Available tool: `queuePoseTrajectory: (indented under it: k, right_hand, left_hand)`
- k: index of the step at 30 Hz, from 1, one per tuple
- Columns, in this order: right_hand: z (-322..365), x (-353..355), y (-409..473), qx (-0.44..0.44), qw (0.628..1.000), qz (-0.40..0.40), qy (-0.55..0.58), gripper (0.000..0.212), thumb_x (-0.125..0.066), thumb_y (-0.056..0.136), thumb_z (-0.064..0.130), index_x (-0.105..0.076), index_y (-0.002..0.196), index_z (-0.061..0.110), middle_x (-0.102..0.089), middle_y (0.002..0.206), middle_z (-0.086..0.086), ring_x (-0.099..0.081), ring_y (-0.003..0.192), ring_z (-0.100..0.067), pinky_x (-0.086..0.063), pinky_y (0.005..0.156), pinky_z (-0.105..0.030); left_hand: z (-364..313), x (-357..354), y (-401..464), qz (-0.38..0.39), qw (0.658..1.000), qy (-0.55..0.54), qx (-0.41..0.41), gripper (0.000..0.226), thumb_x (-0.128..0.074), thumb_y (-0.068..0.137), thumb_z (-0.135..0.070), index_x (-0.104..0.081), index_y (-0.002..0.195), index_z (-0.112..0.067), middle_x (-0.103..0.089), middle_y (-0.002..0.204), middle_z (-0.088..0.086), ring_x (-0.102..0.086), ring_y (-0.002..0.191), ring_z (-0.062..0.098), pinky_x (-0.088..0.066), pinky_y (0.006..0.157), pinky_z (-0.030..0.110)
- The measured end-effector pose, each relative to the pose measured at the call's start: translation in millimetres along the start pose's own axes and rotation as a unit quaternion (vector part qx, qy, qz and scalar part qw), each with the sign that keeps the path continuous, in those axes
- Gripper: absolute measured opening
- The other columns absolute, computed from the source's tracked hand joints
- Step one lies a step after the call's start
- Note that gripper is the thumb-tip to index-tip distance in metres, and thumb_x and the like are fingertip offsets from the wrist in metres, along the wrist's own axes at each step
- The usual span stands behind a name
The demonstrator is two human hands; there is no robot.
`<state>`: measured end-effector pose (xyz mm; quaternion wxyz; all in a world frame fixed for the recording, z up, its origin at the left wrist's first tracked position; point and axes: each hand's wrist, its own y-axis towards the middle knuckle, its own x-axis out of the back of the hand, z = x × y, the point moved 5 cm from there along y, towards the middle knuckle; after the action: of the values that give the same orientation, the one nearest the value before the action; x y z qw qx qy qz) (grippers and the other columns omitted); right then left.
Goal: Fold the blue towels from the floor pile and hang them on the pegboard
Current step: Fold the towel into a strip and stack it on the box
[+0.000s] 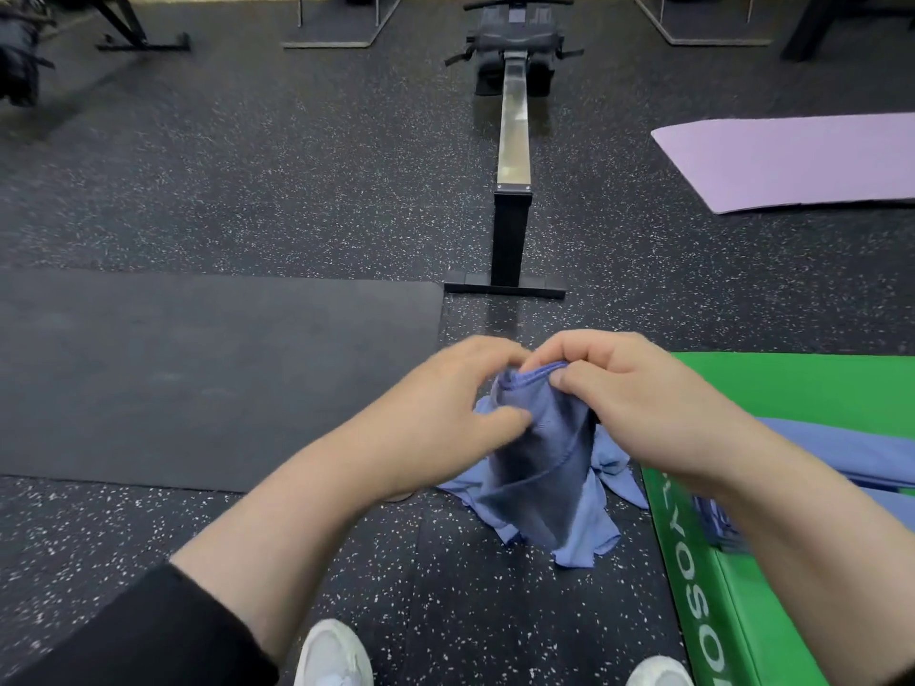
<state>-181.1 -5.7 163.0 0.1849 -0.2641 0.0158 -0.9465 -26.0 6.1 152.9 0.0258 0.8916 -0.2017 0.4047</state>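
Both hands met over the speckled floor point(247, 190): the left hand point(445, 413) and right hand point(638, 403) each pinched the top edge of a blue towel point(544, 467), which hung down onto the crumpled pile point(609, 467) just left of a green mat point(792, 388).

Bare speckled floor point(307, 190) lies open far and left. A black mat point(198, 378) lies flat at near left. The rowing machine's rail point(512, 141) blocks straight ahead; the green mat point(792, 388) crowds the near right, with a purple mat point(792, 160) beyond.
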Motion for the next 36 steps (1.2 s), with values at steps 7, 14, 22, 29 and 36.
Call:
queuePoseTrajectory:
  k: [7,14,22,29,36]
  right_hand:
    - [-4,16,0,0.030,0.993,0.004,-0.118,0.024,-0.061,0.092,0.008,-0.074,0.088,0.028,-0.074,0.077,0.012,-0.066,0.072,-0.009,-0.052,0.075,-0.028]
    - [-9,41,-9,0.038,0.979,-0.109,-0.166,0.021,-0.054,0.098,0.013,-0.068,0.090,0.027,-0.060,0.062,0.025,-0.050,0.056,0.003,-0.036,0.055,-0.011]
    - [-28,54,-14,0.000,0.977,-0.176,-0.117,0.021,-0.056,0.099,0.015,-0.070,0.091,0.027,-0.073,0.084,0.010,-0.062,0.076,0.002,-0.046,0.073,-0.014]
    - [-36,60,-18,-0.036,0.975,-0.205,-0.082,0.022,-0.056,0.098,0.017,-0.073,0.091,0.029,-0.074,0.085,0.004,-0.065,0.076,-0.014,-0.061,0.076,-0.049]
    - [-43,60,-25,-0.065,0.976,-0.208,-0.014,0.024,-0.059,0.098,0.013,-0.075,0.085,0.026,-0.072,0.079,0.004,-0.064,0.069,-0.013,-0.063,0.074,-0.048]
  left_hand:
    - [5,3,-1,-0.093,0.995,-0.031,-0.002,0.026,-0.066,0.092,-0.040,-0.056,0.079,-0.020,-0.062,0.073,0.000,-0.045,0.062,0.004,-0.039,0.061,0.023]
    - [28,7,-6,-0.048,0.998,0.019,0.040,0.018,-0.074,0.087,-0.035,-0.060,0.082,-0.024,-0.060,0.067,-0.010,-0.048,0.060,0.002,-0.035,0.055,0.020]
    - [62,32,-26,-0.094,0.985,0.096,0.106,0.031,-0.073,0.087,-0.041,-0.059,0.075,-0.016,-0.054,0.061,0.001,-0.044,0.057,0.015,-0.032,0.055,0.032]
    - [77,52,-43,-0.162,0.972,0.107,0.133,0.032,-0.063,0.096,-0.038,-0.057,0.069,-0.020,-0.054,0.061,-0.005,-0.051,0.064,0.018,-0.038,0.059,0.031]
    - [75,65,-54,-0.214,0.964,0.089,0.128,0.023,-0.056,0.100,-0.032,-0.065,0.081,-0.023,-0.065,0.075,-0.006,-0.059,0.075,0.018,-0.045,0.068,0.033]
